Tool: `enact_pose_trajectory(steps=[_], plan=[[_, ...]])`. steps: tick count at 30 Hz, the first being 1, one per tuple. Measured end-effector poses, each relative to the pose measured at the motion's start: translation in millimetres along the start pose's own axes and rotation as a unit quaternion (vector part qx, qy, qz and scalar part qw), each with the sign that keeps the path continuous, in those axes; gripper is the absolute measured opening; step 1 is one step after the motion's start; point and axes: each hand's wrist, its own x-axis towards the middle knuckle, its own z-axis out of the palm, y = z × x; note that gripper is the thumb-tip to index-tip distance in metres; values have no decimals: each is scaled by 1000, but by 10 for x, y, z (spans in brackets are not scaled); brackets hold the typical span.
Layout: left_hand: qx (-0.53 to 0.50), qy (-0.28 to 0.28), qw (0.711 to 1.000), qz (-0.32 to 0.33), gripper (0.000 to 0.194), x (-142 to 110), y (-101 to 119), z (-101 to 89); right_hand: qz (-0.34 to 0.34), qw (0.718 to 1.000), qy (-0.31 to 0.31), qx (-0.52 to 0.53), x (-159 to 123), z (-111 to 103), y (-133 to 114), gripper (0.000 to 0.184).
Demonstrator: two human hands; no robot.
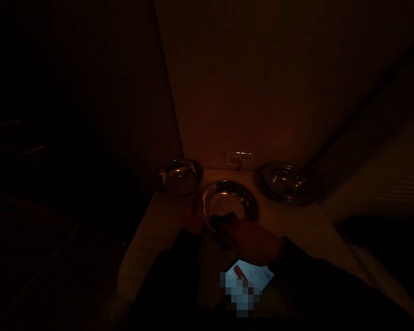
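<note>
In dim light a shiny metal bowl with a wide rim sits on the wooden table before me. My left hand grips its left rim; the fingers are mostly lost in shadow. Over the near side of the bowl reaches my right hand, closed on a dark, soft-looking pad that touches the bowl's near inner wall. Whether the pad is cloth or sponge, I cannot tell. Another metal bowl stands at the back left, and a stack of metal bowls at the back right.
A phone with a lit screen lies near me below my right wrist. On the wall behind the table is a socket plate with something plugged in. The table's left edge drops into darkness, and walls rise behind and to the right.
</note>
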Motion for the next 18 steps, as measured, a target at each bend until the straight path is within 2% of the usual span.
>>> enact_pose_trajectory(steps=[3, 7, 13, 18], plan=[[5, -15, 1000, 5, 30, -2, -16, 9, -40, 999, -9, -10, -155, -56, 116, 36], [3, -9, 1000, 7, 28, -24, 6, 29, -47, 999, -13, 5, -185, -49, 168, 37], [1, 9, 1000, -24, 28, -38, 46, 30, -44, 996, 39, 60, 86, 111, 15, 37], [7, 3, 1000, -19, 26, -26, 69, 1, 3, 997, 54, 63, 366, 95, -125, 34]])
